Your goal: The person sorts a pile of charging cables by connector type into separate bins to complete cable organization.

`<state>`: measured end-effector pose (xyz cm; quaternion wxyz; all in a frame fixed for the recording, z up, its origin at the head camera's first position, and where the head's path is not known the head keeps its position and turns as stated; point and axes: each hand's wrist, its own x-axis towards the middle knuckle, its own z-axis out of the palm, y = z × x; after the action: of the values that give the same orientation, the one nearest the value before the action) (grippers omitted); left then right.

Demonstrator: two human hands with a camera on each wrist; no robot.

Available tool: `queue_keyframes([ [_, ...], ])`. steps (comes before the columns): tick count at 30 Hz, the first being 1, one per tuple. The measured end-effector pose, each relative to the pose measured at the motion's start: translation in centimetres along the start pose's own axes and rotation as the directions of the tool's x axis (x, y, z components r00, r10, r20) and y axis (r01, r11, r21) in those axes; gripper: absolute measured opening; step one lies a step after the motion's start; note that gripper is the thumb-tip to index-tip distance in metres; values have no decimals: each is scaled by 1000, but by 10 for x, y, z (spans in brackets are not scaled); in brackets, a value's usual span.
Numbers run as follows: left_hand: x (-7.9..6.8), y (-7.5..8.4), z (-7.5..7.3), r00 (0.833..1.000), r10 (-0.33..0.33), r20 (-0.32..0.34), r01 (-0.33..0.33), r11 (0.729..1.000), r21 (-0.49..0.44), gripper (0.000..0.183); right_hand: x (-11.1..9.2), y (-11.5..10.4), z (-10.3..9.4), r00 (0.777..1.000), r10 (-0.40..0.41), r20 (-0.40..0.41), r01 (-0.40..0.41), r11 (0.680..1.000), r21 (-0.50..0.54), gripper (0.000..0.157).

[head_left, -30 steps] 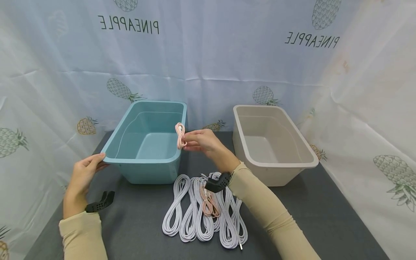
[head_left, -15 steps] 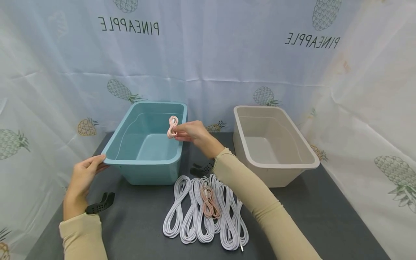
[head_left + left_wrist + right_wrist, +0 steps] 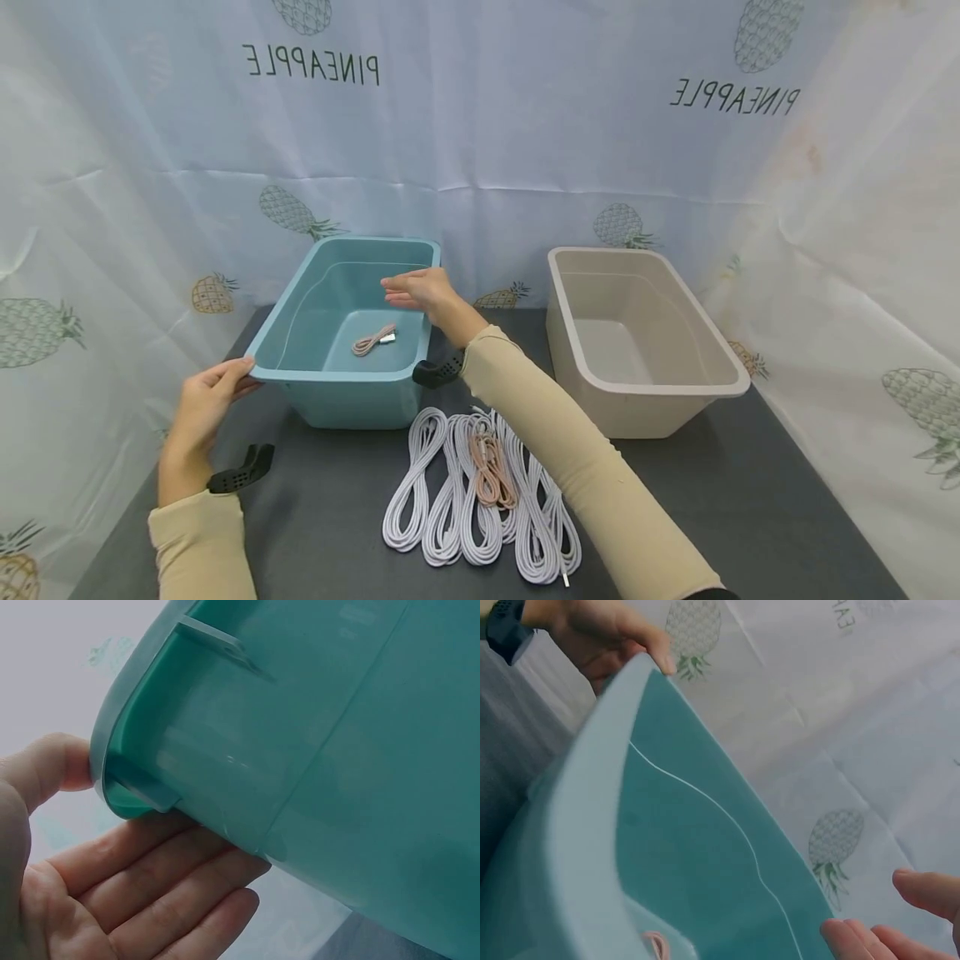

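My left hand point(image 3: 204, 410) grips the near left corner of the blue plastic bin point(image 3: 330, 376), thumb on the rim and fingers point(image 3: 161, 881) under it, seen in the left wrist view. Over the bin's right side hovers my right hand point(image 3: 424, 293), fingers extended and nothing in them. A coiled pink cable point(image 3: 372, 340) with a light-coloured plug lies on the bin's floor below; only a bit of its loop shows in the right wrist view. Another pink cable point(image 3: 491, 472) rests on top of several coiled white cables point(image 3: 406, 508) on the table.
A beige bin point(image 3: 660, 389) stands to the right, with bare inner walls in view. Both bins sit on a dark table point(image 3: 322, 517). Behind hangs a white curtain point(image 3: 517, 133) printed with pineapples. Each wrist wears a black band point(image 3: 242, 472).
My right hand moved left over the blue bin and let go of the pink cable, which dropped to the bin's floor. My left hand stayed at the corner.
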<state>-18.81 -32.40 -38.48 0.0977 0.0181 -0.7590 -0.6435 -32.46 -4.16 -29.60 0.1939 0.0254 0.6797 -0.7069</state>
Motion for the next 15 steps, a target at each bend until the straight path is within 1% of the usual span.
queue_keyframes([
  [4,-1,0,2,1000,8,7,-8,1000,-21,20,-6,5,-4,1000,-6,11,6,1000,4,43],
  [8,0,0,3,1000,21,8,-20,999,-38,21,-15,9,-10,1000,0,19,0,1000,22,37],
  [12,2,-1,3,1000,21,2,-20,999,-43,24,-24,13,-17,1000,12,21,-13,999,33,33],
  [15,2,-2,3,1000,16,-1,-16,999,-50,24,-31,16,-21,1000,6,27,-7,999,40,32],
])
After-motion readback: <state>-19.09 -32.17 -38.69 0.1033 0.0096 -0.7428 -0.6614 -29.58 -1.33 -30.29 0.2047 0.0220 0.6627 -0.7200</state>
